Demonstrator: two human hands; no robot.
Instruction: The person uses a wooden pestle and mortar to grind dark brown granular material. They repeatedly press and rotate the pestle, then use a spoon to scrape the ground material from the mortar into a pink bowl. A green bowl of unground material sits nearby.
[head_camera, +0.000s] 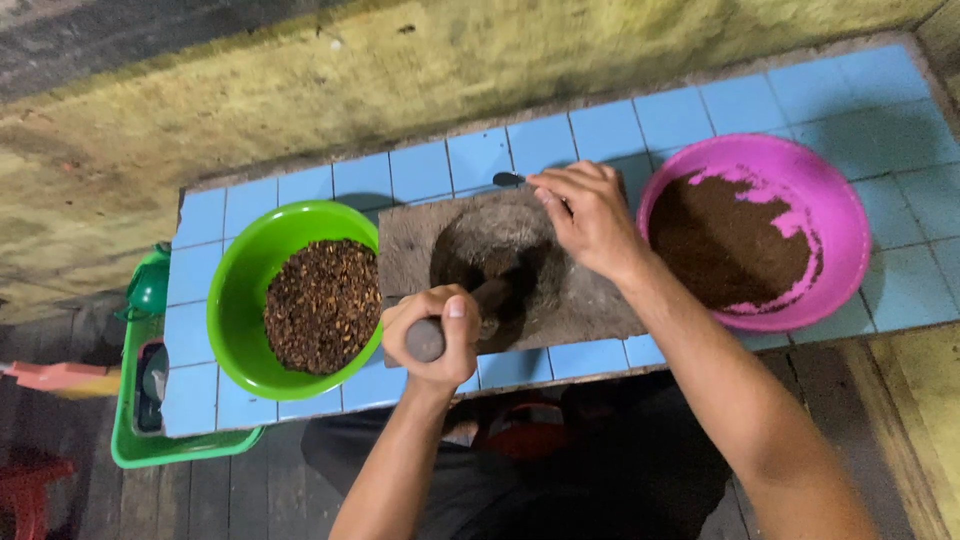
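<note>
I see the left hand (437, 335) clamped on the pestle (470, 312) in the stone mortar (505, 262), the right hand (588, 215) pinching a spoon (508, 179) at its rim.

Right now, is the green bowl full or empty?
Partly full. The green bowl stands upright on the blue tiles, with a heap of coarse brown bits covering its bottom; its upper walls show bare.

left hand (432, 335): fist closed, forearm low | right hand (590, 215): fingers pinched, arm reaching forward
</note>
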